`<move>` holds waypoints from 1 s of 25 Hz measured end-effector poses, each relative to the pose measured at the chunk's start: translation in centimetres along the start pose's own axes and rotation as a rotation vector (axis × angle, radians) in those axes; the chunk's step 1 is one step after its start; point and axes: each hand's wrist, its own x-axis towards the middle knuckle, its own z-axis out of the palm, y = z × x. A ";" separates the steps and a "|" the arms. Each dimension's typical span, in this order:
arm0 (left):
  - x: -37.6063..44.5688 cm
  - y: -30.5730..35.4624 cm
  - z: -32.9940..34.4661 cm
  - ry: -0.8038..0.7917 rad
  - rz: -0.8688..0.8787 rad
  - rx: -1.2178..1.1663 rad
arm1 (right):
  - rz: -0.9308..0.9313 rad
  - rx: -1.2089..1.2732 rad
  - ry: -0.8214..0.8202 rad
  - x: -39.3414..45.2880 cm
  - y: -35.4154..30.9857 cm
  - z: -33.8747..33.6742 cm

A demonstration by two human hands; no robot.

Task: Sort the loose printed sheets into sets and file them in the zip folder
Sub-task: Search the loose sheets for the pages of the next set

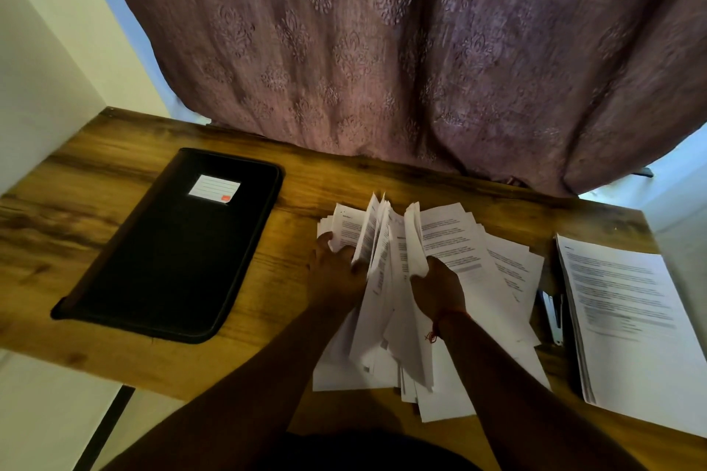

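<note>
A messy pile of loose printed sheets (463, 241) lies fanned across the middle of the wooden table (114, 172). My left hand (334, 273) grips a bunch of sheets on the pile's left side. My right hand (436, 291) grips another bunch just to its right, and the sheets between both hands stand lifted and splayed. A black zip folder (180, 252) with a white label lies closed on the table to the left, apart from the pile. A squared stack of printed sheets (631, 317) sits at the right edge.
A stapler (554, 314) lies between the loose pile and the right stack, partly covered by paper. A patterned mauve curtain (382, 50) hangs behind the table's far edge. A pale wall (38, 69) borders the table on the left.
</note>
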 end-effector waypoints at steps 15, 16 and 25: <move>0.0 4.5 -2.6 -0.351 -0.115 -0.559 | 0.017 -0.013 0.002 0.2 0.2 -0.1; -0.2 4.3 -1.8 -0.399 -0.078 -0.429 | 0.011 -0.015 0.000 0.2 0.3 -0.2; -0.2 2.0 -0.6 -0.224 -0.078 0.138 | -0.017 0.011 -0.003 0.4 0.7 0.2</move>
